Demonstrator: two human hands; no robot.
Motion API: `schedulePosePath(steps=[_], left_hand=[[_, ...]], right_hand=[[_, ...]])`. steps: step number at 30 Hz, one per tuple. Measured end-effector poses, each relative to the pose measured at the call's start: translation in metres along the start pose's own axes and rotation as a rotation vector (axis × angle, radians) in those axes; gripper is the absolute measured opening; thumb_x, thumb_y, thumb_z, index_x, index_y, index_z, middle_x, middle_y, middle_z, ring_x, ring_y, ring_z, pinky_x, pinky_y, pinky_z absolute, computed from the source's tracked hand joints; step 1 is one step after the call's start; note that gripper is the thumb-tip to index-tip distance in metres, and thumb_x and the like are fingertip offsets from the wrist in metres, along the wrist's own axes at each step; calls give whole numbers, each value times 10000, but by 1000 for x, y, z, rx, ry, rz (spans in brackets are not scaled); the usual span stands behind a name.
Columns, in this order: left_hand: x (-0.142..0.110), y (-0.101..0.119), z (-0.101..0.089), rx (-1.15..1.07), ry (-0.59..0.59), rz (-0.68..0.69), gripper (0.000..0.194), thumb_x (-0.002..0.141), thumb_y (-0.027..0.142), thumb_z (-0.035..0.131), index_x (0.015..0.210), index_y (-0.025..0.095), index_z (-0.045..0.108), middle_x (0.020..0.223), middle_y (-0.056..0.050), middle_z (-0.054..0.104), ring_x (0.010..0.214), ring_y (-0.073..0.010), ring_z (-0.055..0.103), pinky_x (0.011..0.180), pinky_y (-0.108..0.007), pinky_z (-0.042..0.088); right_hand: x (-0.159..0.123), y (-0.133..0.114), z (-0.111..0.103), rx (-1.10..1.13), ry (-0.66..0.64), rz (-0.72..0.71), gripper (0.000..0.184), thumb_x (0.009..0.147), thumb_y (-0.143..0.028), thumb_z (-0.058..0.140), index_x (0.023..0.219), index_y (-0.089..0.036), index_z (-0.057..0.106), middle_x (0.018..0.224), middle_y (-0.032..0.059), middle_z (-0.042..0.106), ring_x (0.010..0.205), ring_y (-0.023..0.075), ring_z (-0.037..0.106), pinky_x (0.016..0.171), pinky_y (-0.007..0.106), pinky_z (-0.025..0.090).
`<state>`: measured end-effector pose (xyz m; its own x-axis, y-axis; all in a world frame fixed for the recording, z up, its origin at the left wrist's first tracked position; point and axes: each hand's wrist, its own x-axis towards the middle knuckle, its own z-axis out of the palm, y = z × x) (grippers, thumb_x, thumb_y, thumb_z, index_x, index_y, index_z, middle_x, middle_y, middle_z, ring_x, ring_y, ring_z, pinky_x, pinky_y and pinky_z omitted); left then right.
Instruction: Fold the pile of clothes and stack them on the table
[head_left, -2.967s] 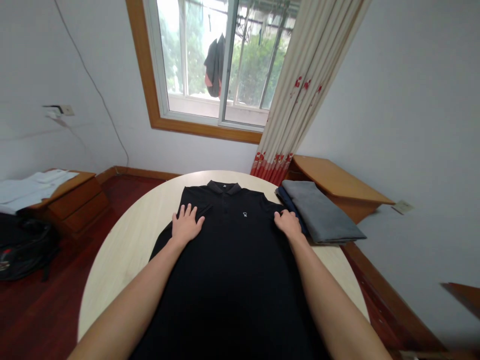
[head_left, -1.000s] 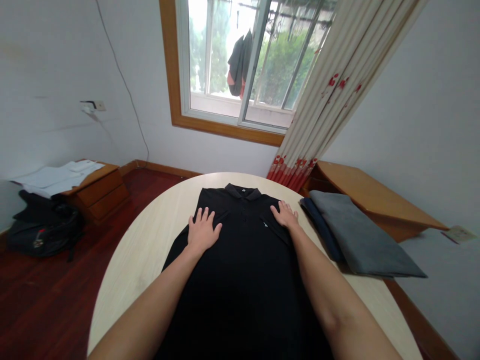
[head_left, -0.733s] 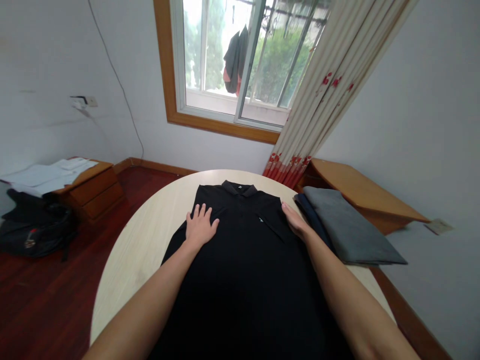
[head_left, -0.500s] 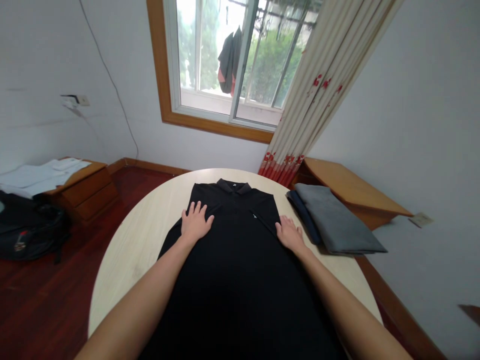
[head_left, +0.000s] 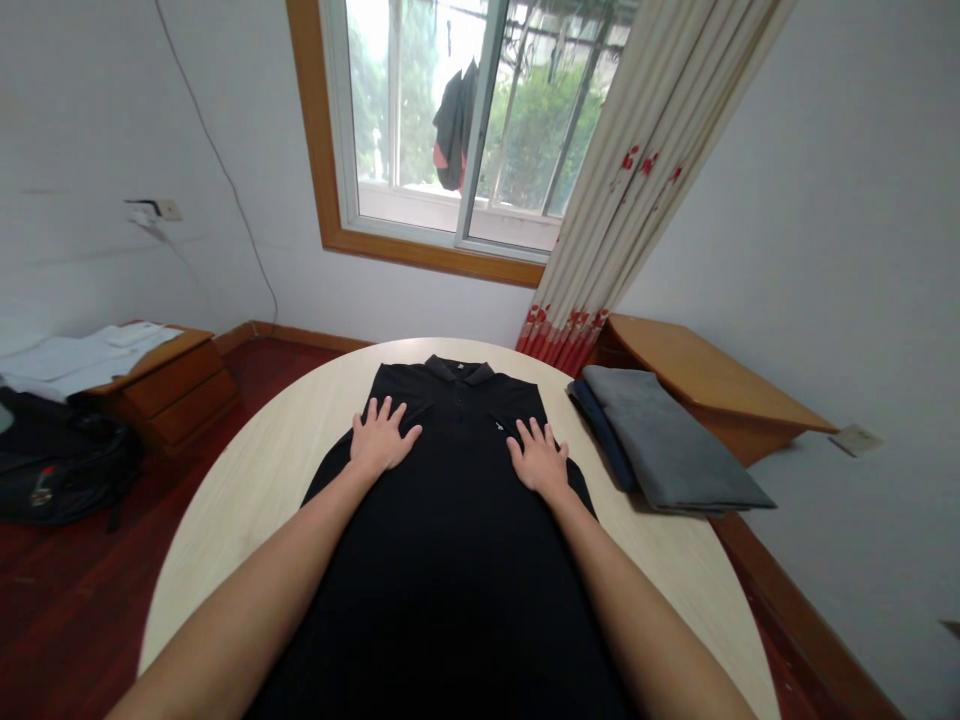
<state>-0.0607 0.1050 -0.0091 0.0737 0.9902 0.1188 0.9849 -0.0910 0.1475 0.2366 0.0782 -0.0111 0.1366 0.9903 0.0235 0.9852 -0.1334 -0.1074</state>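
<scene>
A black polo shirt [head_left: 457, 480] lies spread on the round table [head_left: 225, 510], its collar at the far end and a small white logo on the right chest. Fingers spread, my left hand [head_left: 380, 437] rests flat on the shirt near the left sleeve. My right hand [head_left: 540, 458] also lies flat with fingers apart, on the right side of the shirt just below the sleeve. Neither hand grips the cloth. The shirt's lower end runs toward me into dark shadow and out of view.
Folded grey and dark blue cloth [head_left: 667, 445] lies at the table's right edge, beside a wooden desk [head_left: 697, 370]. A curtain [head_left: 600, 250] hangs by the window. At the left stand a small wooden cabinet [head_left: 169, 385] with papers and a black bag [head_left: 67, 460] on the floor.
My right hand has moved left, from the shirt's right edge onto its chest side. The left hand stays spread in about the same place. The view has shifted slightly.
</scene>
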Motion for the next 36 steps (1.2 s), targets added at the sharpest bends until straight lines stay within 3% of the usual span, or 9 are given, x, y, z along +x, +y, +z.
schedulePosePath(steps=[12,15,18,20,26,31,36], left_hand=[[61,10,5,-9,-13,-6,725,935,656,253,1515,236,369,1606,-105,255,1478,-365,169,1128,-616,204],[57,14,1,18,109,-11,682,964,580,250,1508,191,383,1607,-115,250,1478,-375,157,1149,-616,122],[39,24,-5,63,232,76,620,990,472,246,1497,151,399,1605,-117,256,1490,-348,123,1172,-587,10],[19,35,-8,42,222,166,591,996,442,250,1495,165,404,1598,-105,278,1493,-318,137,1182,-562,16],[-60,52,-6,-30,-51,322,592,989,512,288,1498,229,394,1603,-64,264,1488,-280,188,1176,-530,174],[-111,18,-12,-22,-88,315,626,987,550,269,1520,232,347,1611,-54,228,1495,-260,165,1183,-518,164],[-149,-19,-22,20,-72,206,614,988,530,276,1518,230,356,1607,-55,240,1491,-258,186,1178,-502,191]], right_hand=[[59,5,-1,52,48,15,621,978,-528,263,1511,-225,358,1609,74,255,1475,330,189,1140,629,172],[53,2,-5,28,181,-14,573,989,-441,270,1474,-175,421,1574,106,331,1468,306,213,1169,595,86],[34,-6,-10,20,270,-100,533,995,-370,266,1449,-163,452,1550,106,378,1470,271,215,1187,544,25],[16,-14,-12,63,244,-167,526,1002,-375,259,1454,-180,443,1554,90,376,1472,244,219,1194,517,48],[-49,-22,-7,133,-3,-306,567,993,-491,307,1484,-224,402,1591,62,303,1484,228,210,1193,500,135],[-95,15,-7,113,1,-258,598,992,-527,306,1499,-218,381,1602,50,275,1491,215,198,1203,456,146],[-135,63,-9,83,31,-139,594,993,-501,317,1501,-200,379,1596,60,284,1485,222,221,1200,450,167]])
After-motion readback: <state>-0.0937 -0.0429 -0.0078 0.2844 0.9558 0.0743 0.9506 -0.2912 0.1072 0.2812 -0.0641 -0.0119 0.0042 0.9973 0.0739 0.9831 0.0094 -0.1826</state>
